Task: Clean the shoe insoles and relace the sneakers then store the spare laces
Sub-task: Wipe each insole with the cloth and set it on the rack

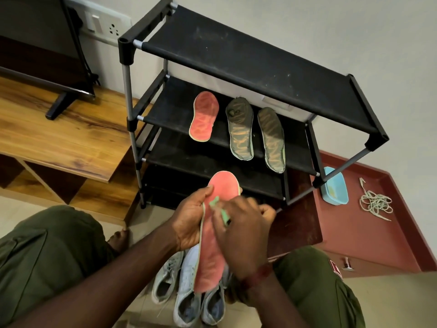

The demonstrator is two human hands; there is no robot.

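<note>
My left hand (190, 218) grips the left edge of a pink insole (212, 252) with a green rim, held upright in front of me. My right hand (243, 230) holds a small green brush (223, 215) against the insole's pink face. On the second shelf of the black shoe rack (236, 50) lie another pink insole (204, 116) and two dark olive insoles (240, 129) (272, 139). Pale sneakers (189, 287) stand on the floor below my hands. A loose pile of whitish laces (376, 203) lies in the red tray at the right.
A red tray (354, 235) sits on the floor to the right, with a light blue tub (334, 187) at its far end. A wooden TV bench (59, 136) with a screen stands at the left. My knees in olive trousers flank the sneakers.
</note>
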